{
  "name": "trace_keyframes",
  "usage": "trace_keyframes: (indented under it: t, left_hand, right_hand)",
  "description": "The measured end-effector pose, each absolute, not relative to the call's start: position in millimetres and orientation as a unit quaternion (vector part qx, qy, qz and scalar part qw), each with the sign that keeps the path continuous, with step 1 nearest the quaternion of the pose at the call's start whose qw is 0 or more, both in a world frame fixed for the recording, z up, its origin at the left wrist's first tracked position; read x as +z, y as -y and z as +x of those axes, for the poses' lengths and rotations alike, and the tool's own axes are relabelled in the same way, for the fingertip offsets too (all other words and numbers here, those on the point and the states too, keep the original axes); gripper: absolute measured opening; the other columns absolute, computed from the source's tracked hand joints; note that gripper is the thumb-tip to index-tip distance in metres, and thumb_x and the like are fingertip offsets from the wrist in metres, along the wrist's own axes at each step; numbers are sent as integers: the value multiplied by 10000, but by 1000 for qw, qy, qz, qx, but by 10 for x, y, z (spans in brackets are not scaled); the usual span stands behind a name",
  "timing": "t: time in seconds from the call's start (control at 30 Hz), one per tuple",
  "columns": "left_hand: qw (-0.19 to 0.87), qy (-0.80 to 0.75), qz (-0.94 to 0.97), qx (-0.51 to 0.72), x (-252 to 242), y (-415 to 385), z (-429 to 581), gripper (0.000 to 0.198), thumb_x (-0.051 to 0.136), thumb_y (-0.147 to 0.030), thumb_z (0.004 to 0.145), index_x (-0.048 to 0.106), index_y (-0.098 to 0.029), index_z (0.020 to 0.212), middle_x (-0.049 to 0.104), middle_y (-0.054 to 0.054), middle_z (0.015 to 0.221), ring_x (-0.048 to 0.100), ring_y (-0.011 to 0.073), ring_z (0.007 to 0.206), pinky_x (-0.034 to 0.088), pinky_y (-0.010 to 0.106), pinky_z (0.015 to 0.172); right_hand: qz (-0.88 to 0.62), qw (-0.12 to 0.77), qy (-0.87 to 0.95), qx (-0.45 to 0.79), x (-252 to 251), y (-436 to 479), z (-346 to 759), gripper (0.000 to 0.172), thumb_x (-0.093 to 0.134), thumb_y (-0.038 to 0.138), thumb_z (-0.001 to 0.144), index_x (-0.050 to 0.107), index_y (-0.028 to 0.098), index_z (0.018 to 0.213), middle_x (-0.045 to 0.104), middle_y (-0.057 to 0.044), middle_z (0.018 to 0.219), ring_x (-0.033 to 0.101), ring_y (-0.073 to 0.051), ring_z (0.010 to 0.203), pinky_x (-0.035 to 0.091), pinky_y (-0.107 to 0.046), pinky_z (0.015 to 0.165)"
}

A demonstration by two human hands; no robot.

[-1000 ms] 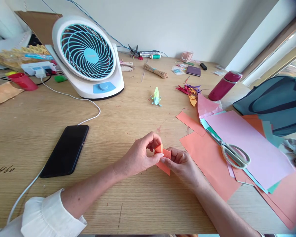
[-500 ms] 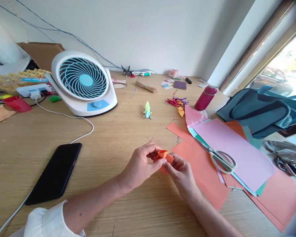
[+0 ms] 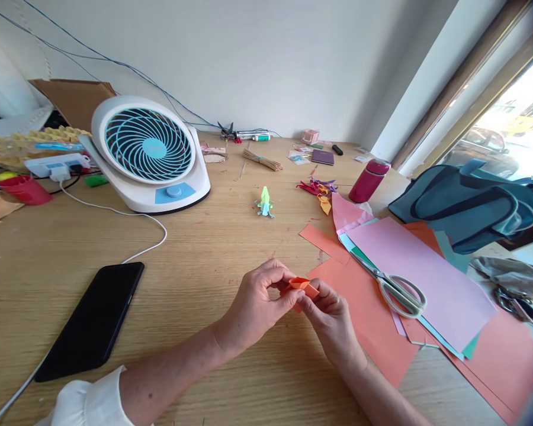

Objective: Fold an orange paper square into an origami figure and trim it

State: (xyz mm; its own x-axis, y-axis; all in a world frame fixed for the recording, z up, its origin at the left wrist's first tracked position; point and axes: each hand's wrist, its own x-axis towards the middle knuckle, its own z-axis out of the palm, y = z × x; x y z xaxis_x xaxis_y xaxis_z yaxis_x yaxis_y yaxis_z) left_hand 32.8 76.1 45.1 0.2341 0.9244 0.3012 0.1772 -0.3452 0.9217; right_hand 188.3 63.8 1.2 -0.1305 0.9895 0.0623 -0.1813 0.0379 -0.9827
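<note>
A small folded piece of orange paper (image 3: 302, 285) is held between my two hands above the table. My left hand (image 3: 262, 302) pinches its left side between thumb and fingers. On the other side, my right hand (image 3: 331, 316) grips the paper, its thumb tip close to the left thumb. The fingers cover much of the lower folds. Beyond the hands stands a small green and pale-blue folded paper figure (image 3: 265, 202). Just right of my right hand lie orange sheets (image 3: 364, 313) and a loose orange strip (image 3: 324, 242).
Scissors (image 3: 400, 290) rest on a pink sheet (image 3: 426, 278) at the right. Behind are a magenta bottle (image 3: 369, 180), a teal bag (image 3: 462, 201) and colourful paper scraps (image 3: 317, 189). At the left, a white fan (image 3: 151, 148) and a black phone (image 3: 93, 319) with its cable.
Both hands stay pinched on the orange paper, which looks flatter at the top and sits slightly further right and lower. The whole view has shifted a little.
</note>
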Motion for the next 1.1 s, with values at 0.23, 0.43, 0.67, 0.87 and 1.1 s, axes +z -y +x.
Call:
trace_keyframes:
  t: [0.23,0.43,0.67,0.87,1.1]
  left_hand:
    - [414,-405,669,466,466,-762,318,47,693,-167,829,726,-172,796,623,24,794,587,128,734,496,235,706]
    - [418,-409,668,461,440,-768,313,53,692,-174,837,741,-169,818,620,28,795,587,137,744,503,254,727]
    - [430,-406,657,468,411,-781,310,64,700,-182,837,707,-162,777,592,24,812,588,134,778,500,225,696]
    - [447,-400,647,471,395,-802,311,106,703,-214,840,696,-152,753,555,9,798,553,107,724,481,202,652]
    - [453,-423,631,466,443,-804,295,138,722,-242,819,705,-151,717,543,2,758,537,107,704,459,212,637]
  right_hand:
    - [-403,517,507,560,4,-635,1891,243,742,421,830,653,209,753,576,8,694,509,-148,687,438,-278,694]
    - [-410,514,515,550,-39,-630,1907,249,726,417,848,643,202,755,586,3,716,485,-145,693,415,-273,681]
    - [-399,516,514,557,-63,-631,1899,207,736,375,847,648,203,773,605,1,743,495,-145,715,415,-269,696]
    - [-394,518,518,555,-89,-635,1903,210,741,341,843,622,194,754,563,14,711,450,-129,690,383,-251,655]
    - [-394,510,525,556,-106,-639,1899,261,718,331,863,557,190,713,491,26,682,399,-119,667,347,-251,629]
